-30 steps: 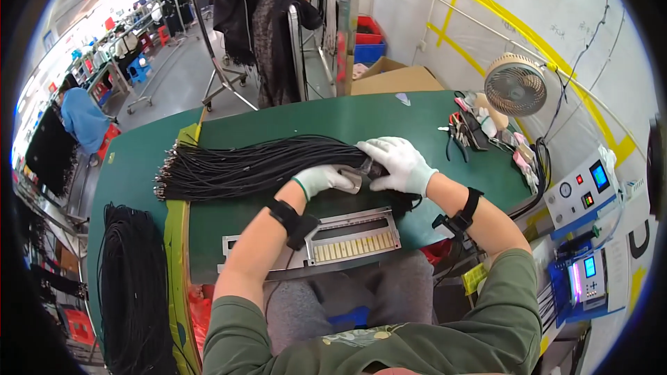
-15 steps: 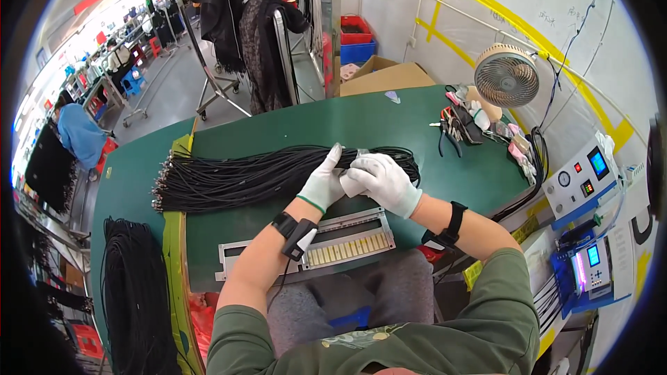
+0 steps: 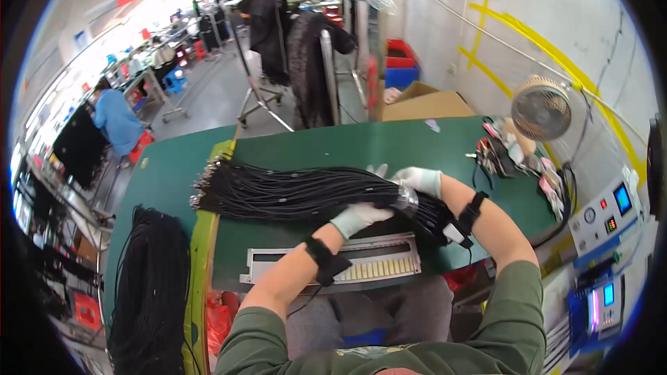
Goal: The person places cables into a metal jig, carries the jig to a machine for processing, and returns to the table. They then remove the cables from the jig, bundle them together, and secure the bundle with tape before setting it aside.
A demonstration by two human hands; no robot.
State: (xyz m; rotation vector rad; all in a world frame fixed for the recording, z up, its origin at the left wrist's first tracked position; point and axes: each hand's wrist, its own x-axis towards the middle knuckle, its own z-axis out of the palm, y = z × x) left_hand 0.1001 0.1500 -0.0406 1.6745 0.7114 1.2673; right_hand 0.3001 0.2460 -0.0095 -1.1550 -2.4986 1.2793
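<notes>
A thick bundle of thin black cables (image 3: 299, 191) lies across the green table, its metal-tipped ends (image 3: 208, 180) at the left. Clear shiny wrap (image 3: 406, 198) circles it near the right end. My left hand (image 3: 361, 217), in a white glove, grips the bundle's near side, its fingers partly tucked beneath. My right hand (image 3: 420, 179), gloved too, is curled over the far side by the wrap. White glove fingertips (image 3: 379, 170) poke out beyond the far edge; I cannot tell whose hand they belong to. The white roll held earlier is hidden now.
A metal frame with pale strips (image 3: 382, 268) lies at the near edge. Another black cable bundle (image 3: 149, 285) is at left. Pliers (image 3: 481, 167), a fan (image 3: 542, 112) and control boxes (image 3: 603, 215) stand right. A person in blue (image 3: 118, 119) sits far left.
The view has swung left. My hands have parted from around the white roll to opposite sides of the bundle. The bundle's right end now bends toward me, and the wrap shows.
</notes>
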